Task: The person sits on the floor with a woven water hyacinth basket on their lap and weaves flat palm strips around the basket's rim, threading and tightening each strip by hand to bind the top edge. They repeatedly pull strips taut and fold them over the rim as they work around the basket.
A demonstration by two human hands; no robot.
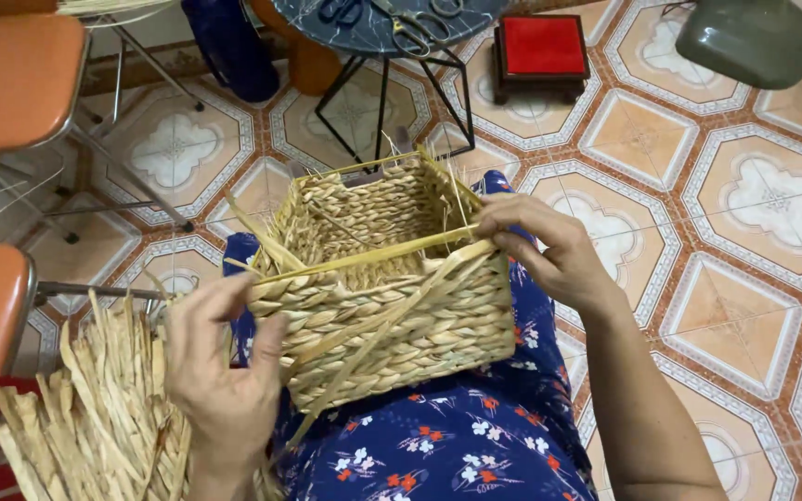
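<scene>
A rectangular woven straw basket [392,320] rests on my lap, over a blue floral cloth [438,445]. My left hand [225,366] grips the basket's near left corner, fingers curled on the braided wall. At the near right corner of the rim, my right hand [540,246] pinches a flat straw strand [373,262]. The strand runs along the front rim toward the left. Loose strand ends stick up from the rim.
A bundle of dried straw strips [95,417] lies at my lower left. Orange-seated metal chairs [11,83] stand at left. A small dark round table [373,23] with scissors [410,32] stands ahead, a red-topped stool [542,51] beside it. The floor is patterned tile [744,204].
</scene>
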